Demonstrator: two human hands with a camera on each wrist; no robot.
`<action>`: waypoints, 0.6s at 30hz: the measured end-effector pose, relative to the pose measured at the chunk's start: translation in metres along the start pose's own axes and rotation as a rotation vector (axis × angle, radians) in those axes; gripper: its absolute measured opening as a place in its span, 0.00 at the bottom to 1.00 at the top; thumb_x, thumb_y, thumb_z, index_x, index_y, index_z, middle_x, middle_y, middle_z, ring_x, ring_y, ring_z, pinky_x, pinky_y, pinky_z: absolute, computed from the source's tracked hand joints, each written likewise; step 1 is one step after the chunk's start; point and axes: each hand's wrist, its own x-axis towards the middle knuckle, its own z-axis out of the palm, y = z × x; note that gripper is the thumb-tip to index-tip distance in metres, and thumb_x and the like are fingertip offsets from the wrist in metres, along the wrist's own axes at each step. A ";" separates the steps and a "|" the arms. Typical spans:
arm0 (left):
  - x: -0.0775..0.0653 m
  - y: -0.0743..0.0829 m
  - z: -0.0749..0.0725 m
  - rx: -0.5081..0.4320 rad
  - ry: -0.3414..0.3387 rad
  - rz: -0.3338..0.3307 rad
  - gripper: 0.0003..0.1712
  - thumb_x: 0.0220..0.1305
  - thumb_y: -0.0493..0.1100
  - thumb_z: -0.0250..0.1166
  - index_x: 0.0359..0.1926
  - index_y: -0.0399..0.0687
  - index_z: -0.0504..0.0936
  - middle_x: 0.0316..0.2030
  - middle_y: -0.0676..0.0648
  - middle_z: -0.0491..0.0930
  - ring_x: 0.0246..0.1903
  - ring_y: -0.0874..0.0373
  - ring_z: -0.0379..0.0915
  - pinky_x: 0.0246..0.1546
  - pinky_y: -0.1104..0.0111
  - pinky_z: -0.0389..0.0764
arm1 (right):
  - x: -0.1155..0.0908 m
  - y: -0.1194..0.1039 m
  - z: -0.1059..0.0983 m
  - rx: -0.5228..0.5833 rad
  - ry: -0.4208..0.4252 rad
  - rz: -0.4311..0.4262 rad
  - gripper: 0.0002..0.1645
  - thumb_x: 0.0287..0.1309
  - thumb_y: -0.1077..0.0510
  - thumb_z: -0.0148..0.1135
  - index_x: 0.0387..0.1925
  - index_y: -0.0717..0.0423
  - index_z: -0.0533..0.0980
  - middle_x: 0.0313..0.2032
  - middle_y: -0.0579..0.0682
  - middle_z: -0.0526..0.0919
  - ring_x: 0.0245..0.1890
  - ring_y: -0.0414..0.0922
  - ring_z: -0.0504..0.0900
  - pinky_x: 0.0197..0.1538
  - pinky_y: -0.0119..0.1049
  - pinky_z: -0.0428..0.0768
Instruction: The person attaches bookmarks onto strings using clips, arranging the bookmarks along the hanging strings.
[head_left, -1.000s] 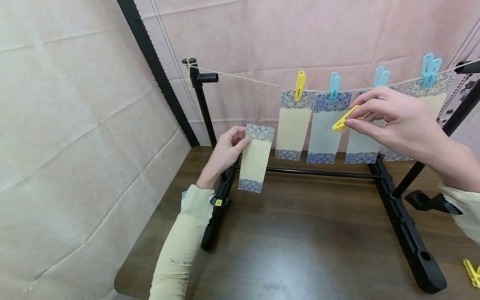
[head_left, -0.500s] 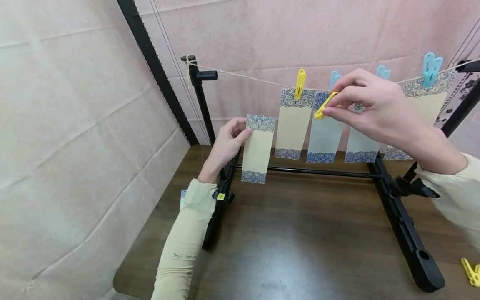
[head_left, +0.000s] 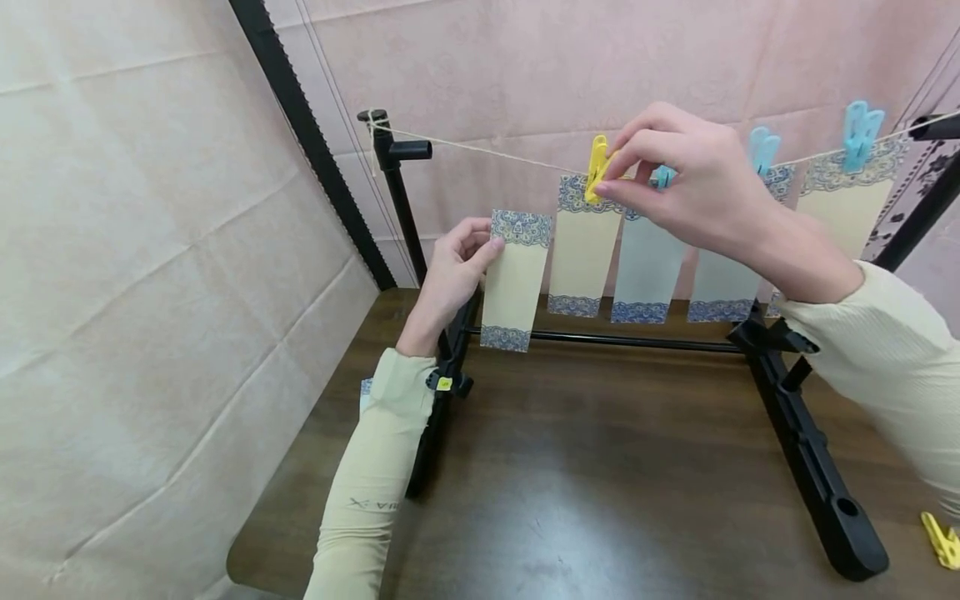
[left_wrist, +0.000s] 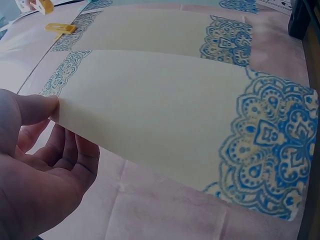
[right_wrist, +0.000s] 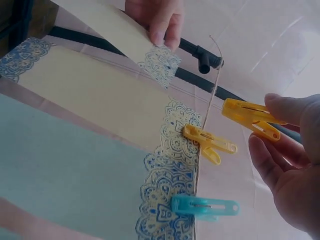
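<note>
My left hand (head_left: pixel 453 271) pinches the upper left edge of a cream card (head_left: pixel 516 283) with patterned blue bands at both ends. The card hangs below the cord (head_left: pixel 480 152), left of the clipped cards. Between thumb and fingers, my right hand (head_left: pixel 690 183) pinches a yellow clothespin (right_wrist: pixel 245 114), its tips pointing toward the cord's left end. In the head view it overlaps the yellow clothespin (right_wrist: pixel 207 141) that holds another cream card (head_left: pixel 585 258) on the cord. My right hand partly hides a blue clothespin (head_left: pixel 663 176) above a pale blue card (head_left: pixel 648 267).
A black stand carries the cord between its left post (head_left: pixel 397 179) and right post (head_left: pixel 926 204). Blue clothespins (head_left: pixel 862 136) hold more cards at the right. Another yellow clothespin (head_left: pixel 941 542) lies on the wooden table (head_left: pixel 600 500) at the right edge. A pinkish cloth (head_left: pixel 525 75) hangs behind.
My right hand has moved left and up with the yellow clothespin, from before the pale blue cards to the leftmost clipped card. My left hand has raised its card toward the cord.
</note>
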 end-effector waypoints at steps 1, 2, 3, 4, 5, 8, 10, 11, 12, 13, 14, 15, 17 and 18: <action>0.001 0.001 0.000 -0.004 0.005 -0.002 0.14 0.65 0.38 0.58 0.51 0.39 0.75 0.37 0.41 0.79 0.31 0.47 0.71 0.24 0.67 0.74 | 0.002 0.000 0.001 -0.003 0.001 -0.018 0.07 0.44 0.63 0.71 0.27 0.61 0.81 0.37 0.51 0.79 0.30 0.37 0.72 0.34 0.17 0.68; 0.002 0.001 0.000 -0.008 0.011 -0.004 0.15 0.65 0.39 0.58 0.51 0.39 0.75 0.37 0.42 0.79 0.31 0.48 0.71 0.25 0.65 0.74 | 0.005 0.001 0.002 -0.004 0.004 -0.038 0.06 0.45 0.63 0.71 0.27 0.61 0.81 0.36 0.52 0.79 0.30 0.37 0.72 0.34 0.17 0.68; 0.002 0.002 0.000 -0.013 0.016 -0.001 0.15 0.65 0.39 0.58 0.51 0.39 0.75 0.37 0.42 0.79 0.32 0.48 0.71 0.26 0.62 0.74 | 0.007 0.001 0.003 -0.007 0.009 -0.052 0.06 0.46 0.63 0.70 0.27 0.62 0.81 0.35 0.52 0.78 0.30 0.38 0.73 0.34 0.18 0.67; 0.003 0.003 0.000 -0.015 0.023 0.003 0.15 0.65 0.39 0.58 0.51 0.40 0.75 0.37 0.42 0.79 0.32 0.49 0.72 0.28 0.60 0.74 | 0.009 0.001 0.004 -0.018 0.015 -0.073 0.05 0.47 0.63 0.69 0.27 0.62 0.81 0.34 0.53 0.78 0.29 0.38 0.73 0.34 0.18 0.67; 0.004 0.004 0.000 -0.016 0.029 0.008 0.15 0.65 0.39 0.58 0.51 0.40 0.75 0.38 0.42 0.79 0.33 0.49 0.72 0.29 0.59 0.74 | 0.012 0.002 0.005 -0.022 0.023 -0.086 0.05 0.48 0.63 0.69 0.28 0.62 0.81 0.33 0.53 0.77 0.29 0.39 0.74 0.33 0.18 0.66; 0.006 0.008 0.000 -0.020 0.052 0.021 0.15 0.65 0.39 0.58 0.52 0.40 0.75 0.38 0.42 0.79 0.34 0.51 0.72 0.31 0.60 0.73 | 0.019 0.003 0.009 -0.040 0.039 -0.096 0.06 0.50 0.63 0.67 0.29 0.64 0.81 0.31 0.55 0.76 0.30 0.42 0.74 0.32 0.21 0.64; 0.008 0.009 0.000 -0.023 0.072 0.031 0.15 0.65 0.39 0.57 0.51 0.40 0.75 0.38 0.41 0.79 0.33 0.52 0.71 0.30 0.64 0.72 | 0.023 0.003 0.012 -0.043 0.046 -0.076 0.07 0.51 0.62 0.67 0.29 0.64 0.81 0.30 0.56 0.75 0.30 0.44 0.73 0.31 0.24 0.63; 0.008 0.010 0.000 -0.026 0.081 0.034 0.14 0.65 0.39 0.57 0.51 0.40 0.75 0.38 0.41 0.79 0.33 0.52 0.70 0.29 0.66 0.71 | 0.025 0.004 0.014 -0.045 0.043 -0.064 0.07 0.51 0.62 0.67 0.29 0.65 0.80 0.29 0.56 0.74 0.29 0.44 0.72 0.31 0.25 0.63; 0.009 0.011 0.000 -0.033 0.089 0.036 0.14 0.65 0.39 0.57 0.51 0.40 0.75 0.38 0.41 0.79 0.32 0.52 0.70 0.29 0.67 0.70 | 0.027 0.004 0.016 -0.046 0.041 -0.056 0.08 0.52 0.61 0.66 0.29 0.65 0.80 0.29 0.56 0.74 0.29 0.44 0.71 0.31 0.27 0.63; 0.009 0.012 0.000 -0.038 0.096 0.037 0.14 0.65 0.39 0.57 0.51 0.40 0.76 0.38 0.41 0.79 0.32 0.52 0.70 0.29 0.68 0.69 | 0.029 0.004 0.018 -0.044 0.038 -0.045 0.08 0.52 0.61 0.66 0.29 0.65 0.80 0.28 0.56 0.73 0.28 0.44 0.70 0.31 0.29 0.62; 0.010 0.012 0.000 -0.041 0.102 0.041 0.14 0.65 0.39 0.57 0.51 0.40 0.76 0.38 0.41 0.79 0.32 0.52 0.69 0.28 0.69 0.69 | 0.031 0.005 0.019 -0.044 0.033 -0.036 0.08 0.53 0.60 0.66 0.28 0.64 0.80 0.28 0.55 0.73 0.28 0.43 0.69 0.30 0.30 0.62; 0.010 0.013 0.001 -0.047 0.106 0.041 0.14 0.65 0.39 0.57 0.51 0.40 0.76 0.38 0.42 0.79 0.32 0.52 0.69 0.29 0.68 0.69 | 0.032 0.005 0.021 -0.047 0.030 -0.036 0.09 0.54 0.60 0.65 0.27 0.64 0.80 0.27 0.55 0.72 0.28 0.43 0.69 0.30 0.30 0.62; 0.011 0.014 0.001 -0.059 0.113 0.042 0.14 0.65 0.39 0.57 0.51 0.40 0.76 0.38 0.42 0.79 0.33 0.53 0.70 0.31 0.66 0.70 | 0.036 0.006 0.024 -0.054 0.013 -0.033 0.10 0.55 0.59 0.63 0.26 0.64 0.80 0.27 0.55 0.72 0.27 0.43 0.68 0.30 0.31 0.62; 0.011 0.014 0.001 -0.068 0.117 0.043 0.14 0.65 0.39 0.57 0.51 0.40 0.76 0.37 0.41 0.79 0.33 0.54 0.70 0.32 0.65 0.71 | 0.038 0.006 0.025 -0.052 0.012 -0.036 0.10 0.56 0.59 0.63 0.26 0.64 0.79 0.27 0.55 0.72 0.27 0.43 0.67 0.30 0.31 0.62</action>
